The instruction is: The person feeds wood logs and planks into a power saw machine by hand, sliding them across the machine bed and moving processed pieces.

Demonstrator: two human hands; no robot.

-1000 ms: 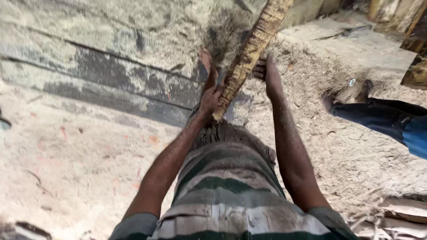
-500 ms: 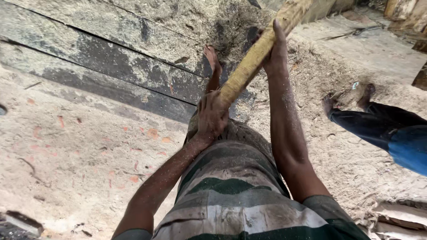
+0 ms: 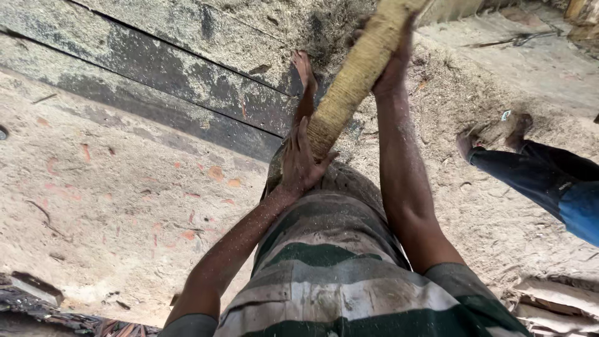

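Note:
I hold a long, pale, rough wooden log [image 3: 359,78] that slants from my waist up and to the right, out of the top of the view. My left hand [image 3: 299,159] grips its near end against my striped shirt. My right hand [image 3: 394,65] clasps the log higher up, the arm stretched forward. My bare foot [image 3: 304,78] stands ahead on the sawdust-covered ground beside the log.
Dark, dusty planks [image 3: 162,87] run across the upper left. Sawdust covers the ground [image 3: 112,200]. Another person's leg in blue trousers [image 3: 549,181] stands at the right. Wood scraps [image 3: 555,306] lie at the lower right, and dark debris [image 3: 37,299] at the lower left.
The log has come closer and lower toward my body. My left hand has slid down to its near end, and my right hand has shifted up along it.

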